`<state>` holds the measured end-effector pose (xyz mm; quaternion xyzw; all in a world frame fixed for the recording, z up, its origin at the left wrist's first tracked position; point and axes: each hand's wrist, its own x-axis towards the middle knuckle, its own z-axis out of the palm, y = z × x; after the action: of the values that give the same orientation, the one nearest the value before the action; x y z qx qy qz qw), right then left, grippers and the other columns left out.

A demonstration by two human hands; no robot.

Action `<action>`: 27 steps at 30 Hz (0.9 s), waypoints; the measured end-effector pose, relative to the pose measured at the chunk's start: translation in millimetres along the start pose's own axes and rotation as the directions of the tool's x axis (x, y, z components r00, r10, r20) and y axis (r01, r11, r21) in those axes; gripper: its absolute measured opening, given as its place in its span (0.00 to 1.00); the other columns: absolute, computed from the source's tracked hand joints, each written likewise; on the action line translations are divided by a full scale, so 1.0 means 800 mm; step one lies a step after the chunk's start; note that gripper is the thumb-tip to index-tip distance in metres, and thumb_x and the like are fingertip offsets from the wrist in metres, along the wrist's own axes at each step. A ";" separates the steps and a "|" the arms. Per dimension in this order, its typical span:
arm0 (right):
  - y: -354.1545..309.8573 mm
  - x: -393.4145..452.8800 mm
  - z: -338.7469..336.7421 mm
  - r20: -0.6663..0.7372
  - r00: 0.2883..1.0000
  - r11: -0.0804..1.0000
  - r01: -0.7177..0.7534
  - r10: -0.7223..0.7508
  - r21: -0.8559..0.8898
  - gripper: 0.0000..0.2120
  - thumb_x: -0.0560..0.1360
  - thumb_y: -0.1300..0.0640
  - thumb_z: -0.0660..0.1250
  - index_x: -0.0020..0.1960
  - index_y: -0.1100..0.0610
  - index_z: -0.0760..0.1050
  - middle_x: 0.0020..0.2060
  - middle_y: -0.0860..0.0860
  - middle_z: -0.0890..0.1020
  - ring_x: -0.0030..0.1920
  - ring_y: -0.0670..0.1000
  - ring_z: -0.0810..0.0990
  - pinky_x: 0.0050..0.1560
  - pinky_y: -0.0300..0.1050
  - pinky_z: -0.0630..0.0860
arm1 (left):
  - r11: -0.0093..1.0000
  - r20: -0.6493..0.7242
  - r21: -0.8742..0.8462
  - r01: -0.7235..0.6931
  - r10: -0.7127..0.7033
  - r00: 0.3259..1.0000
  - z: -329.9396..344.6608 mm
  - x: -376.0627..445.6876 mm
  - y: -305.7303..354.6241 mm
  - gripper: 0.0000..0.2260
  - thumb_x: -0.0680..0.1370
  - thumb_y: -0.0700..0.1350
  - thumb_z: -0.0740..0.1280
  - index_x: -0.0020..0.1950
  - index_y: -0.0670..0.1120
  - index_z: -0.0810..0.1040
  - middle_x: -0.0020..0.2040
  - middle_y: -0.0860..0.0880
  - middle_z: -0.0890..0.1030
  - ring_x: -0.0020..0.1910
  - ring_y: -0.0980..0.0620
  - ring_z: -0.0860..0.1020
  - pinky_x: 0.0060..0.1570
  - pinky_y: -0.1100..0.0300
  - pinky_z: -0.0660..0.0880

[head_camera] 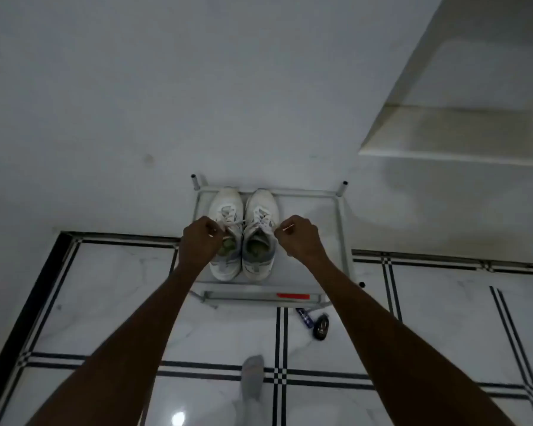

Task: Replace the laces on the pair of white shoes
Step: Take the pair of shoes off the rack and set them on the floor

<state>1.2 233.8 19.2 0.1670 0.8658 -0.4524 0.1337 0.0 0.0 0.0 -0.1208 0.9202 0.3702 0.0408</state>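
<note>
Plainly, the head view, the only one here, shows where things could slip: both hands pull lace ends outward at once, and if the pull is uneven the lace could run out of the eyelets on one side, or drag a shoe across the small white rack (340,229) and off its front bar. The pair stands side by side on that rack, toes toward twelve o'clock against the wall, the left shoe (226,241) touching the right shoe (260,238). A thin strand of lace (237,223) runs from the left hand toward three o'clock across the shoes, but in this dim light I cannot tell which shoe's eyelets it belongs to, so a tug on the wrong strand is also a risk. The left hand (199,241), at nine o'clock of the pair, is curled tight and pinches a lace end near the left shoe's tongue. The right hand (299,238), at three o'clock, is likewise curled, pinching a pale lace tip (286,229) that sticks out from between its fingers, just beside the right shoe's collar. At six o'clock a socked foot (253,376) stands on the tiled floor, with a small dark object (320,326) lying near the rack's front.
</note>
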 end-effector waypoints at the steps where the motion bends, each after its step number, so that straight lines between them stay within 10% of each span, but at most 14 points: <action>1: 0.003 0.010 0.010 0.029 0.999 0.999 -0.037 0.037 0.003 0.13 0.70 0.44 0.71 0.49 0.52 0.78 0.44 0.52 0.84 0.43 0.55 0.84 0.47 0.56 0.83 | 0.999 0.013 -0.022 0.028 -0.028 1.000 0.007 0.009 -0.011 0.08 0.75 0.45 0.74 0.49 0.42 0.81 0.45 0.45 0.84 0.47 0.44 0.83 0.47 0.55 0.76; 10: 0.036 0.052 0.080 0.220 0.904 0.922 -0.384 0.366 0.045 0.23 0.72 0.54 0.72 0.63 0.59 0.70 0.57 0.56 0.75 0.48 0.55 0.79 0.39 0.57 0.84 | 0.923 0.259 -0.092 0.373 -0.339 0.904 0.045 0.030 -0.072 0.34 0.64 0.54 0.73 0.65 0.39 0.71 0.57 0.38 0.79 0.50 0.39 0.82 0.49 0.43 0.82; 21: 0.068 0.024 0.077 0.162 0.948 0.936 -0.301 0.273 0.183 0.15 0.76 0.53 0.69 0.61 0.55 0.76 0.55 0.57 0.81 0.48 0.57 0.83 0.42 0.57 0.85 | 0.891 0.195 -0.265 0.368 -0.324 0.926 0.042 -0.016 -0.071 0.19 0.67 0.52 0.69 0.57 0.50 0.77 0.41 0.47 0.81 0.45 0.39 0.83 0.46 0.39 0.82; 27: 0.087 -0.053 0.056 0.093 0.992 0.991 -0.090 0.081 0.097 0.15 0.79 0.56 0.67 0.63 0.58 0.76 0.51 0.54 0.81 0.40 0.49 0.81 0.34 0.34 0.79 | 0.923 0.042 -0.315 0.220 -0.218 0.975 0.035 -0.111 -0.067 0.12 0.78 0.38 0.68 0.62 0.45 0.78 0.42 0.51 0.78 0.47 0.40 0.82 0.48 0.38 0.81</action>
<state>71.7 226.7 -41.4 0.1903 0.8270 -0.4965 0.1825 99.5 -1.2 -41.5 -0.2264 0.8291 0.5071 0.0647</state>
